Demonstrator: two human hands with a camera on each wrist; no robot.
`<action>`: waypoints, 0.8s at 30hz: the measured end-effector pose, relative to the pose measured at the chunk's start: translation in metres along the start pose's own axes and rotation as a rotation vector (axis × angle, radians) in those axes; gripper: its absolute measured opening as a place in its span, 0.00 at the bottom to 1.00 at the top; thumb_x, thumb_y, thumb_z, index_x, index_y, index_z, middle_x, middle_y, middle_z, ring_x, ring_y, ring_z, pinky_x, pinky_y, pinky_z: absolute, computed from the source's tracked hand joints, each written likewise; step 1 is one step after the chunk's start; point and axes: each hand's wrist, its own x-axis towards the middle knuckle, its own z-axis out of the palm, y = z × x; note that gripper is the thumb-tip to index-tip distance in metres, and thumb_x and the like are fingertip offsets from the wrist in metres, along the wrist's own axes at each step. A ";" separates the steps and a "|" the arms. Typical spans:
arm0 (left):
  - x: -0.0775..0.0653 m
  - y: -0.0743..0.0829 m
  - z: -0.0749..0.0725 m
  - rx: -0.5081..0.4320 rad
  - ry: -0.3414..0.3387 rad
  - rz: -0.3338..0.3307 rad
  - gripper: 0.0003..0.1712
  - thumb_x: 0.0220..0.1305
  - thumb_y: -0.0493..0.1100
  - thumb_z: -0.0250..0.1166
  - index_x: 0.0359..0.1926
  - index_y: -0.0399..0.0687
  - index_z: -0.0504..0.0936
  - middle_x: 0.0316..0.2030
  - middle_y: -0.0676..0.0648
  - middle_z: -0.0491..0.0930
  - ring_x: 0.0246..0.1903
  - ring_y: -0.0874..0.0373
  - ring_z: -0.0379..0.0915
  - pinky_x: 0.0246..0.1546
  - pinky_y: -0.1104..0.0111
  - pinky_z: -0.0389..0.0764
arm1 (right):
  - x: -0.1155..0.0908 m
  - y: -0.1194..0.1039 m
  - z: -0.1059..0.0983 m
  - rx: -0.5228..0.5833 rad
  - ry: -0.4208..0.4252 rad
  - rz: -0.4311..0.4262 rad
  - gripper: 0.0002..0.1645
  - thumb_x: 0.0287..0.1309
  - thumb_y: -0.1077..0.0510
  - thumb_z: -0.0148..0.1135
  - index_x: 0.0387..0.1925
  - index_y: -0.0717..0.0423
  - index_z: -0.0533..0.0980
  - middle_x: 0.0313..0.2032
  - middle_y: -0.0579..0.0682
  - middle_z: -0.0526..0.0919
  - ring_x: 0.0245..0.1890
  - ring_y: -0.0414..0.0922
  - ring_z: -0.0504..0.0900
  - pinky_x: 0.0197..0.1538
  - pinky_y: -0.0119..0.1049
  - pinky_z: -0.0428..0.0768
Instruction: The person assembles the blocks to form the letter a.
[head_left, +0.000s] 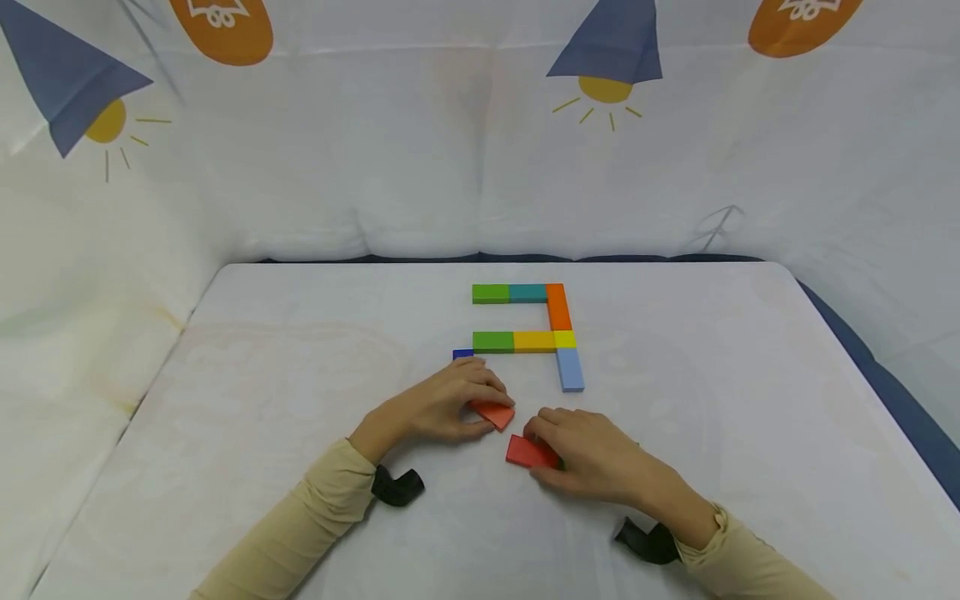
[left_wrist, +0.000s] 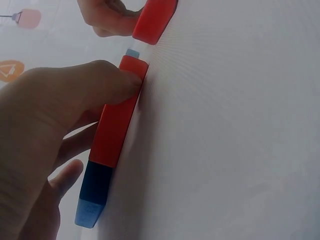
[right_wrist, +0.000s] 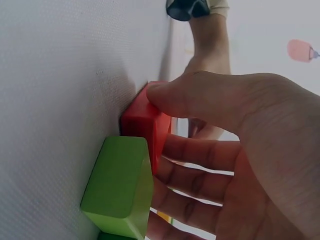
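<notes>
My left hand (head_left: 448,402) pinches a red-orange block (head_left: 495,413) between thumb and fingers on the white table. A dark blue block (left_wrist: 96,181) and a light blue one (left_wrist: 89,213) adjoin its near end in the left wrist view. In the head view, a dark blue block (head_left: 462,354) shows just beyond that hand. My right hand (head_left: 592,454) grips a red block (head_left: 529,452), its thumb on one side and fingers on the other. Beside this block stands a green block (right_wrist: 120,175), seen in the right wrist view. A gap separates the two red blocks.
Farther back, a green block (head_left: 491,293), a teal block (head_left: 528,293) and an orange block (head_left: 558,307) form a corner. Another green block (head_left: 492,342) lines up with an amber block (head_left: 534,342) and a yellow block (head_left: 565,339). A pale blue block (head_left: 570,370) extends toward me.
</notes>
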 end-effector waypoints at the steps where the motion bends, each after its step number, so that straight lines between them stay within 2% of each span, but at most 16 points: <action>1: 0.000 0.000 0.000 0.002 -0.001 -0.002 0.19 0.56 0.46 0.67 0.50 0.54 0.82 0.46 0.56 0.80 0.53 0.61 0.69 0.69 0.58 0.58 | 0.000 0.000 0.000 -0.002 0.008 0.000 0.18 0.53 0.44 0.65 0.43 0.47 0.76 0.34 0.38 0.76 0.27 0.32 0.67 0.35 0.30 0.75; 6: 0.001 0.001 0.001 0.026 0.007 0.001 0.18 0.56 0.47 0.68 0.50 0.53 0.82 0.45 0.56 0.80 0.53 0.61 0.70 0.69 0.59 0.59 | 0.001 0.002 0.000 -0.012 0.037 0.007 0.18 0.53 0.45 0.65 0.43 0.48 0.77 0.34 0.38 0.76 0.27 0.32 0.68 0.34 0.28 0.74; 13: 0.001 0.001 0.002 0.049 0.078 0.025 0.19 0.56 0.47 0.69 0.49 0.51 0.82 0.44 0.55 0.81 0.51 0.61 0.72 0.66 0.62 0.64 | 0.003 0.005 -0.001 -0.013 0.055 0.036 0.18 0.52 0.46 0.65 0.44 0.48 0.77 0.36 0.39 0.78 0.29 0.33 0.69 0.32 0.26 0.74; 19: 0.003 0.002 0.003 0.040 0.119 0.022 0.17 0.55 0.48 0.69 0.46 0.52 0.83 0.42 0.57 0.80 0.46 0.64 0.70 0.62 0.65 0.67 | 0.003 0.008 -0.002 -0.012 0.050 0.051 0.18 0.52 0.47 0.65 0.44 0.48 0.78 0.36 0.40 0.77 0.29 0.33 0.69 0.31 0.25 0.73; 24: 0.004 0.002 0.004 0.042 0.143 0.022 0.17 0.55 0.49 0.69 0.46 0.52 0.83 0.41 0.57 0.80 0.46 0.64 0.70 0.61 0.65 0.67 | 0.004 0.011 -0.002 -0.021 0.066 0.047 0.19 0.52 0.46 0.66 0.44 0.49 0.78 0.35 0.40 0.77 0.28 0.33 0.68 0.30 0.24 0.72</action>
